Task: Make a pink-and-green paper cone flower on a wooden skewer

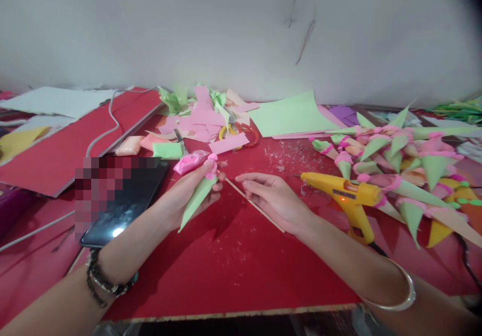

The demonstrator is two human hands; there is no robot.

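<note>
My left hand (192,188) is closed around a small paper cone (198,200), light green with fuzzy pink trim and a pink ball at its top; the cone's tip points down towards me. To the right, my right hand (273,200) has its fingers apart and loosely curved. A thin pale stick (259,211) runs slantwise beside and partly behind its fingers, its upper end close to my left fingertips. Whether the right fingers touch the stick, I cannot tell. Just behind my left hand sits a plastic packet of bright pink material (191,161).
A yellow glue gun (341,193) with a lit orange light lies right of my right hand. Beyond it are several finished cones (410,150). Paper scraps (203,115), scissors (254,134) and a green sheet (293,112) lie behind. At left is a dark phone (131,200).
</note>
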